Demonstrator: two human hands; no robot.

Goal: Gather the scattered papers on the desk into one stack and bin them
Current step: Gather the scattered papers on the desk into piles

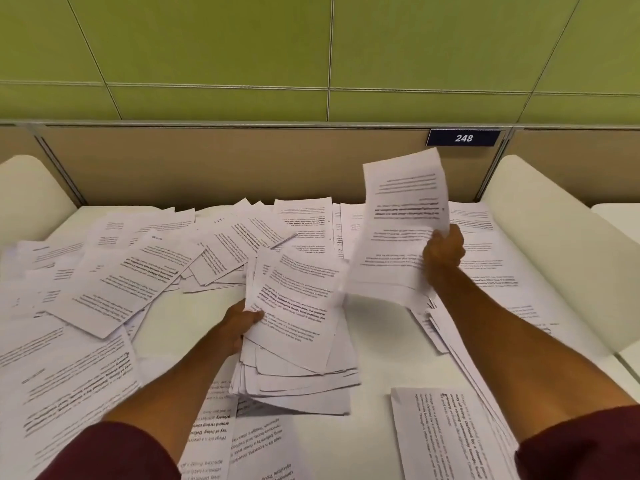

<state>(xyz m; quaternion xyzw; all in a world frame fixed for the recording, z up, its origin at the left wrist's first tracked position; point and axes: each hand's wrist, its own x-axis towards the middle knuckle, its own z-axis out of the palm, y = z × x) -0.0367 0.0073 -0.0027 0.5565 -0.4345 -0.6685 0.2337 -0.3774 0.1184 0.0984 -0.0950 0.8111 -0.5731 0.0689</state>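
Desk left: white printed paper sheets (104, 285) overlap across the left of the white desk (374, 362).
Left arm: forearm angled forward; left hand (239, 325) grips the left edge of the thick untidy paper stack (298, 341) at desk centre, thumb on top, fingers hidden underneath.
Right arm: stretched forward; right hand (445, 251) curls round a raised white printed sheet (401, 220), held upright.

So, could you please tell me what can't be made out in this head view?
- Bin: none in the head view; beyond the frame, if any.
- Fingers of the right hand: hidden behind the lifted sheets it holds; their number is blurred.
- Fingers of the left hand: mostly under the stack it grips.
- Printed text: too small and blurred to read.
- Front papers: cut off by the bottom edge.
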